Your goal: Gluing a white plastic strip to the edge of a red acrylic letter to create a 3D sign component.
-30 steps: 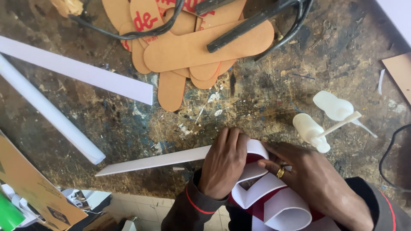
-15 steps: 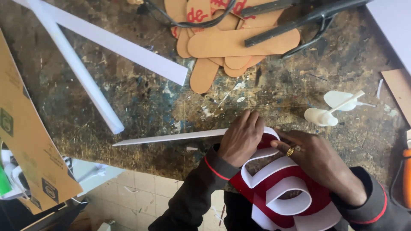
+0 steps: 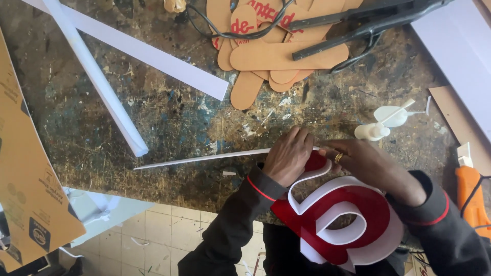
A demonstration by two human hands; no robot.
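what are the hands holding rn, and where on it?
Both hands press the white strip onto the top edge of the red letter: left hand on the strip's near end, right hand beside it.

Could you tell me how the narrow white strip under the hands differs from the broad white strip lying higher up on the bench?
The narrow white strip shows as a thin line; the broad white strip lies flat, showing its full width. The narrow strip runs nearly level, its right end under the left hand and right hand at the red and white letter; the broad strip slants, untouched. Both are white and long.
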